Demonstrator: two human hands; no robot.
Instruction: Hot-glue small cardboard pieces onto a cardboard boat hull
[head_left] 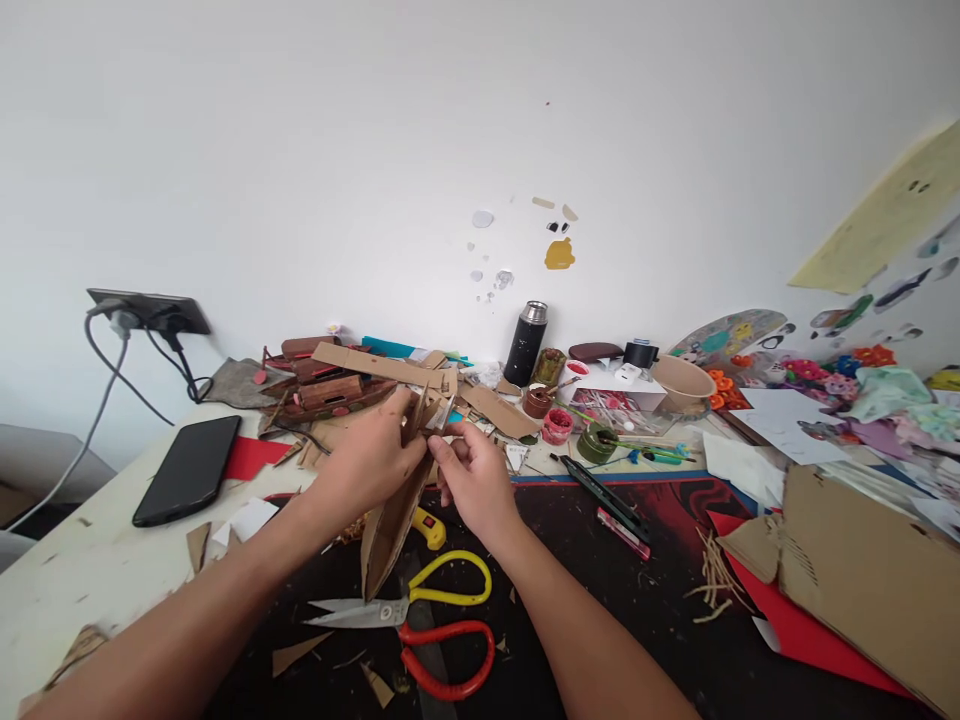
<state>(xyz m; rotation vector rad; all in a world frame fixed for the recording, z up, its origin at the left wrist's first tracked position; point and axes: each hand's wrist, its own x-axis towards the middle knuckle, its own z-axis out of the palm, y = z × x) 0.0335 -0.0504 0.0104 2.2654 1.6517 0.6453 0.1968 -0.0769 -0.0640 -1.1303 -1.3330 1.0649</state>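
Both hands are raised over the dark mat, working on a narrow folded cardboard piece point(396, 520) shaped like a boat hull, its pointed end toward me. My left hand point(379, 445) is closed on its upper left side. At the far end, my right hand point(474, 475) pinches the cardboard edge between thumb and fingers; the exact grip is partly hidden. Scissors point(394, 612) with one yellow and one red handle lie below the cardboard. A yellow cutter point(429, 530) rests just behind it, partly covered.
Brown boat models point(330, 395) and cardboard scraps point(499, 410) crowd the back. Paint jars point(598, 442) and a black bottle point(526, 345) stand behind the mat. A phone point(187, 470) lies left, a green cutter point(604, 495) right, beside a large cardboard sheet point(870, 580).
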